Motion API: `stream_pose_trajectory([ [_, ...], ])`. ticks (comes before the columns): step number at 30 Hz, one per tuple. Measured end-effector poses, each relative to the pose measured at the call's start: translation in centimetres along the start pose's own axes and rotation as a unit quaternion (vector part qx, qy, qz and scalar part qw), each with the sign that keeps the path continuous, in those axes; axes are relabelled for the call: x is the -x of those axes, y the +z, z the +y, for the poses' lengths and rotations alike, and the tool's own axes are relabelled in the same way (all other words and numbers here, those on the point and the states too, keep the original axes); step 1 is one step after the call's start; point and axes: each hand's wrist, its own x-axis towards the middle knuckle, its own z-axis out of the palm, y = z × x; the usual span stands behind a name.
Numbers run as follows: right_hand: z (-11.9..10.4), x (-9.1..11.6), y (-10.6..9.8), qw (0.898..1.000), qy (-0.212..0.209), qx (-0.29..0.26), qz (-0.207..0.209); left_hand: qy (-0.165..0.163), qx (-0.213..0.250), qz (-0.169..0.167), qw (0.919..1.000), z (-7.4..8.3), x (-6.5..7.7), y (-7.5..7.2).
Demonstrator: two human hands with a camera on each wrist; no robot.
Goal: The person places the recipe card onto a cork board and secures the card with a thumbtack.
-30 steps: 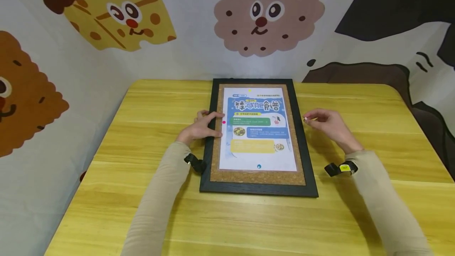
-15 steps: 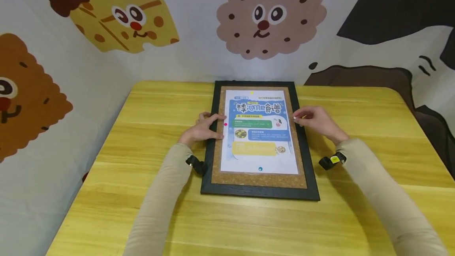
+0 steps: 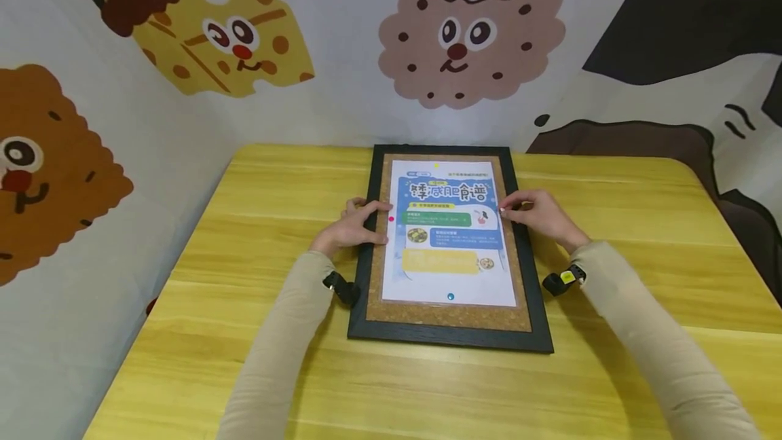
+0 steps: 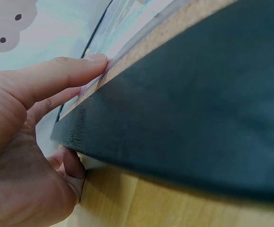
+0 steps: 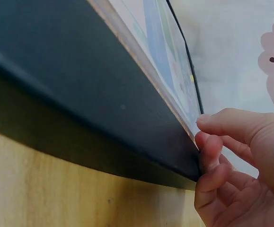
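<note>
A printed paper sheet [image 3: 449,284] lies on a cork board [image 3: 427,314] with a black frame [image 3: 449,337]. Coloured push pins sit in it: yellow [image 3: 436,166] at the top, pink [image 3: 391,218] on the left, blue [image 3: 451,297] at the bottom. My left hand [image 3: 347,231] presses thumb and forefinger on the sheet's left edge, around the pink pin. In the left wrist view its other fingers [image 4: 73,165] bend down beside the frame. At the sheet's right edge, my right hand [image 3: 540,216] pinches a small white push pin [image 3: 502,209]; its point is hidden.
The board lies flat on a yellow wood-grain table [image 3: 256,358], its far edge close to the wall. A white cloth with cartoon food prints [image 3: 342,114] covers the walls behind and on the left. Both wrists wear black straps with small cameras.
My right hand has moved left from beside the frame to the sheet's right edge, carrying the white push pin. My left hand keeps its place on the sheet. The head view has shifted slightly.
</note>
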Motion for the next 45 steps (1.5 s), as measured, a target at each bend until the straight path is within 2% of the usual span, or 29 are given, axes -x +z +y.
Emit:
stream_pose_trajectory([
  [20,0.3,-0.2,0.6,1.0,0.009,0.016,0.011,0.001,0.008,0.0,1.0,0.0,0.1,0.1],
  [35,-0.7,0.0,0.9,0.996,-0.034,0.076,0.015,0.003,0.013,0.0,0.9999,0.0,0.0,0.1],
  [45,-0.7,-0.3,0.7,0.997,-0.033,0.068,-0.006,0.001,0.006,0.0,1.0,0.0,0.0,0.1],
])
